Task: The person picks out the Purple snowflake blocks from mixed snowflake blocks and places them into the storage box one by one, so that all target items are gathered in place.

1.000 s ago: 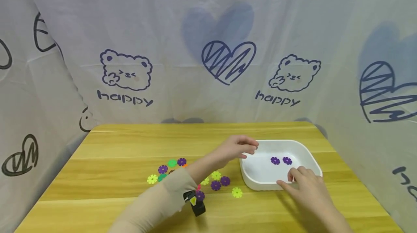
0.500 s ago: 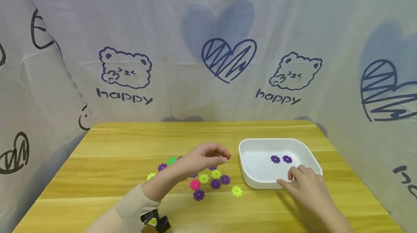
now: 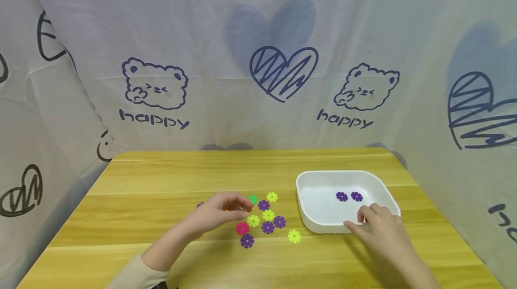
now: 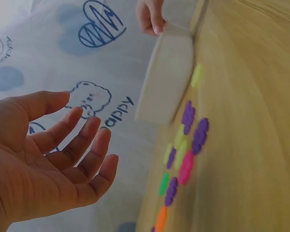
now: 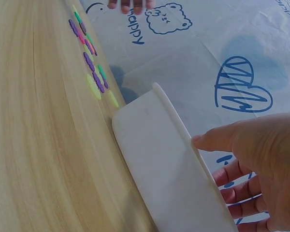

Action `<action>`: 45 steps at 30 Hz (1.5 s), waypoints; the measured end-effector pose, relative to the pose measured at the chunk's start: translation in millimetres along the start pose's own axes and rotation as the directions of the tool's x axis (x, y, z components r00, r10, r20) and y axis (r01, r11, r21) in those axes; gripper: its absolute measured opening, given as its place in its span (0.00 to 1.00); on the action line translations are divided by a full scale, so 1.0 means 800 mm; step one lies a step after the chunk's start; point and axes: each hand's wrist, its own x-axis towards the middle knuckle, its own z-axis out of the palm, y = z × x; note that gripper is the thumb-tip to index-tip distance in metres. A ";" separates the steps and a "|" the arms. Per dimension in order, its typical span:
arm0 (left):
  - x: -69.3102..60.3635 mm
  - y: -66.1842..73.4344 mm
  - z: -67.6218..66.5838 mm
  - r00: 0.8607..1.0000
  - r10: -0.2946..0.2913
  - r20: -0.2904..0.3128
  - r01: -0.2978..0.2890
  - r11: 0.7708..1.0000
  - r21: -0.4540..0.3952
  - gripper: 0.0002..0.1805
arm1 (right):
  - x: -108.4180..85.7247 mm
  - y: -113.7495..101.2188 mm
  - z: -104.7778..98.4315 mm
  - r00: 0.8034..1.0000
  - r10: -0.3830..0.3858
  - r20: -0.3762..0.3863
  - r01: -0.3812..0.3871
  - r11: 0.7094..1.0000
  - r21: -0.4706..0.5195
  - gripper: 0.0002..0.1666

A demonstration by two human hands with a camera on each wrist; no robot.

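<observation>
My left hand (image 3: 220,210) hovers over the scattered flower-shaped discs, fingers loosely bent and holding nothing; the left wrist view shows the palm (image 4: 38,169) bare. Beside it lie a pink disc (image 3: 243,228), a green disc (image 3: 252,199) and several yellow and purple ones. My right hand (image 3: 381,230) grips the near rim of the white tray (image 3: 323,229), thumb outside and fingers over the edge; the right wrist view shows the thumb on the rim of the tray (image 5: 159,154). Inside the tray lie two purple discs (image 3: 341,196), side by side.
A lone yellow disc (image 3: 294,236) lies between the other discs and the tray. The wooden table (image 3: 161,172) ends at a white curtain (image 3: 226,114) printed with hearts and bears, which also hangs at both sides.
My left hand has moved left from the tray's left edge to above the discs, uncovering several beside the tray. My right hand has stayed at the rim.
</observation>
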 end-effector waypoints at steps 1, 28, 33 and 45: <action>0.000 -0.005 -0.001 1.000 -0.008 0.006 0.008 1.000 -0.001 0.17 | 0.000 0.000 0.000 1.000 0.000 0.001 0.000 1.000 0.001 0.21; 0.012 -0.059 0.030 0.994 -0.092 0.055 0.066 0.932 0.356 0.18 | 0.000 0.000 -0.001 1.000 -0.003 0.013 0.003 1.000 -0.009 0.21; 0.014 -0.059 0.036 0.995 -0.088 0.041 0.063 0.907 0.416 0.16 | 0.000 0.000 0.000 1.000 -0.002 0.015 0.002 1.000 -0.008 0.21; 0.016 -0.061 0.026 0.996 -0.084 0.028 0.071 0.946 0.317 0.13 | -0.001 0.001 0.000 1.000 -0.008 0.004 0.008 1.000 -0.009 0.21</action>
